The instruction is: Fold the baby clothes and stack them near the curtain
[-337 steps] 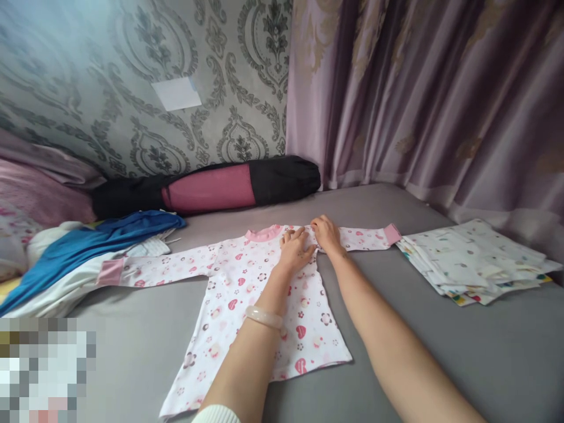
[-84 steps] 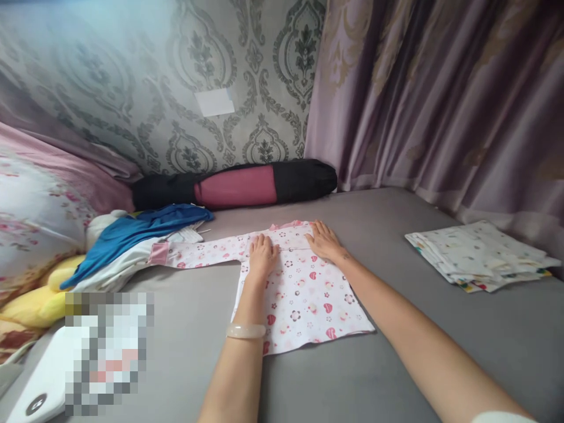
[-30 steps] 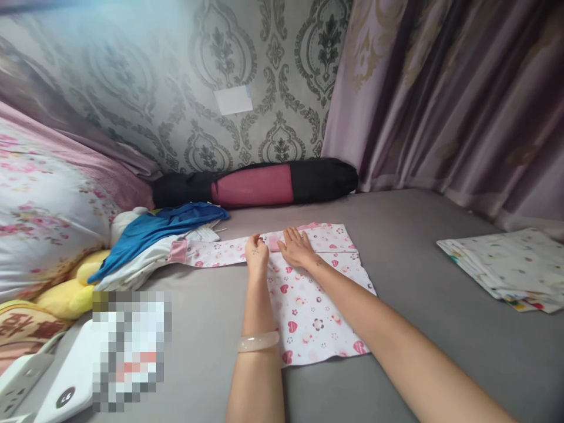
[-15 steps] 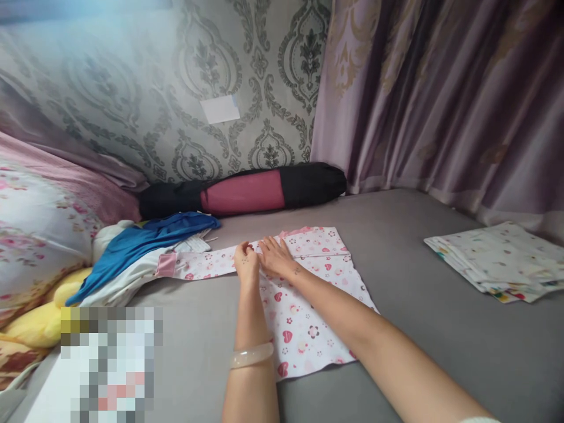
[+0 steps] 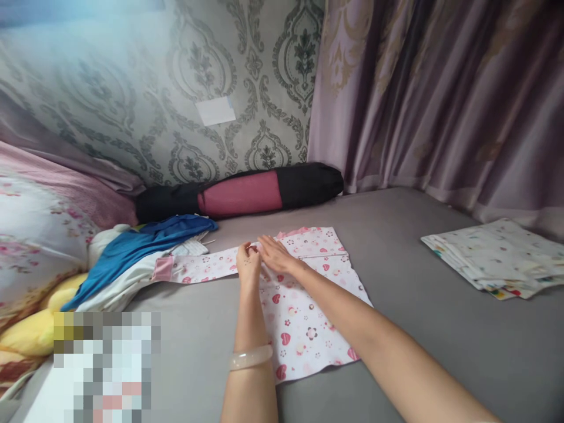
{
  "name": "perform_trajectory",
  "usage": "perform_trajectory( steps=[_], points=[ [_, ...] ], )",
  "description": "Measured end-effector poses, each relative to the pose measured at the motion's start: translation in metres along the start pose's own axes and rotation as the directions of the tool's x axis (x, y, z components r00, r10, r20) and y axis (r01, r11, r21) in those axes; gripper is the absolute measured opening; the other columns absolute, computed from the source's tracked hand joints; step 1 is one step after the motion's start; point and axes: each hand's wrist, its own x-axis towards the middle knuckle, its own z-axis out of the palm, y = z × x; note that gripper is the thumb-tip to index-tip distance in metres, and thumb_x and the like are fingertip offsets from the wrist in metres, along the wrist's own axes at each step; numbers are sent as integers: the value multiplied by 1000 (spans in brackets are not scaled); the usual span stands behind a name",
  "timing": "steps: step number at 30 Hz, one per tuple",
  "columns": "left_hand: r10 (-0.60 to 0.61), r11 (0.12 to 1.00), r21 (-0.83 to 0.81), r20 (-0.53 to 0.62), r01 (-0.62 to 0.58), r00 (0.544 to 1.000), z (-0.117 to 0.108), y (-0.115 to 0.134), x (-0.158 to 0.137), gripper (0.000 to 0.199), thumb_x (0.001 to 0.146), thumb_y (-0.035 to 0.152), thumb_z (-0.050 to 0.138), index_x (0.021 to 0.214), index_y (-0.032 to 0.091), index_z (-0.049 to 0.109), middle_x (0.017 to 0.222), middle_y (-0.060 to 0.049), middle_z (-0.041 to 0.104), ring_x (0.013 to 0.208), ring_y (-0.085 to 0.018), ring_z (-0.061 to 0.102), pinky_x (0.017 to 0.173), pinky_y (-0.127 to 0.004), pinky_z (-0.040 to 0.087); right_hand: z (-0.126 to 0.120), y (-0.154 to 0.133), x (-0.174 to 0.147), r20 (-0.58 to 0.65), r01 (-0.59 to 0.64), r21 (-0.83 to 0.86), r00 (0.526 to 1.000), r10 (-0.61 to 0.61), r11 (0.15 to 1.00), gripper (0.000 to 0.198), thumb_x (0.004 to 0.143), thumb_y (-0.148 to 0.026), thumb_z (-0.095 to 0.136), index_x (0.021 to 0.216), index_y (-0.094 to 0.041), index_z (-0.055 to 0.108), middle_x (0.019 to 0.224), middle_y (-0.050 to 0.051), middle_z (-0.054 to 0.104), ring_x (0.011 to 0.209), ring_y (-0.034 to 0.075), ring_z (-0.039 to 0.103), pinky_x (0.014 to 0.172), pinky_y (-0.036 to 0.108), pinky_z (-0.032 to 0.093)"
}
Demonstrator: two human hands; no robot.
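Note:
A white long-sleeved top (image 5: 304, 329) printed with red hearts and flowers lies spread on the grey bed sheet. Its sleeve (image 5: 207, 266) stretches to the left and ends in a pink cuff (image 5: 163, 268). My left hand (image 5: 249, 259) is closed at the inner end of this sleeve, fingers curled on the fabric. Close beside it, my right hand (image 5: 275, 255) rests open and flat on the upper part of the top, its fingertips close to the left fingers. A band of the fabric is folded over along the far edge. My arms cover part of the top.
Blue and white clothes (image 5: 145, 244) lie beside the cuff, near a yellow plush toy (image 5: 26, 329) and a floral pillow (image 5: 39, 235). A black and red long bag (image 5: 240, 192) lines the wall. Folded patterned cloth (image 5: 502, 255) sits at right, below the curtain (image 5: 432, 88).
The right hand's fingers have drawn closer together, nearer the left hand. My left hand has shifted slightly right along the fabric. The view has turned a little.

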Motion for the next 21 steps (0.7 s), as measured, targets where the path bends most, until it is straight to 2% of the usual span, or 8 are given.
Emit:
perform_trajectory(
  steps=[3,7,10,13,17,21],
  points=[
    [57,997,52,75,-61,996,6,8,-7,31,85,15,42,111,15,60,105,-12,69,101,-21,64,93,-35,48,-16,19,-11,-85,-60,-19,995,58,998,60,98,-38,19,149,-7,27,156,14,21,144,23,15,116,38,13],
    [144,958,220,196,-186,970,11,22,-20,29,87,18,43,109,14,61,109,-14,67,104,-23,62,93,-36,46,-28,49,-30,-221,-278,-162,945,240,947,62,96,-37,24,147,-3,28,156,18,19,145,28,11,116,46,6],
    [191,897,338,284,-285,940,13,26,-28,32,86,15,42,112,13,61,111,-15,66,105,-24,61,93,-36,44,-29,65,-36,-234,-377,-219,916,326,900,64,97,-40,22,148,-2,25,157,17,17,145,28,8,116,48,4],
    [216,829,426,354,-362,910,15,24,-30,33,85,13,41,112,13,60,110,-15,66,104,-24,60,92,-36,43,-25,72,-36,-213,-401,-249,911,354,882,65,97,-43,20,150,-4,21,158,14,13,145,26,6,116,48,3],
    [250,742,499,414,-448,875,15,19,-30,26,85,15,42,102,14,63,107,-13,64,102,-24,58,88,-34,43,-21,75,-34,-215,-407,-268,909,358,873,66,96,-44,17,151,-6,19,158,12,12,145,24,4,116,47,2],
    [273,717,497,443,-488,854,14,18,-29,25,86,15,43,99,15,64,111,-12,63,102,-23,57,87,-32,42,-23,74,-35,-201,-399,-260,913,355,879,67,96,-43,16,151,-5,19,158,11,11,145,24,4,116,47,3]
  ],
)
